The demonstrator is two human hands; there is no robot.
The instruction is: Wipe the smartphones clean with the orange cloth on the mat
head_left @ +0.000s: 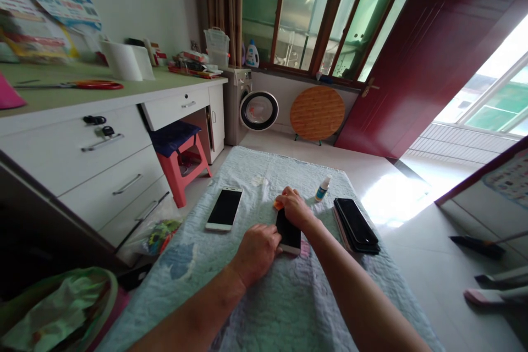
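Note:
A dark-screened smartphone lies in front of me on the light blue quilted cover. My left hand is closed on its left edge. At its far end my right hand presses an orange cloth against the phone, fingers bent round it. Most of the cloth is hidden under the fingers. Left of my hands lies a white smartphone, screen up. A small spray bottle with a white cap stands beyond my right hand. Further right is a stack of dark phones.
At left stands a white desk with scissors and a paper roll on top. A red stool is beside it. A bin is at the lower left. A washing machine has its door open.

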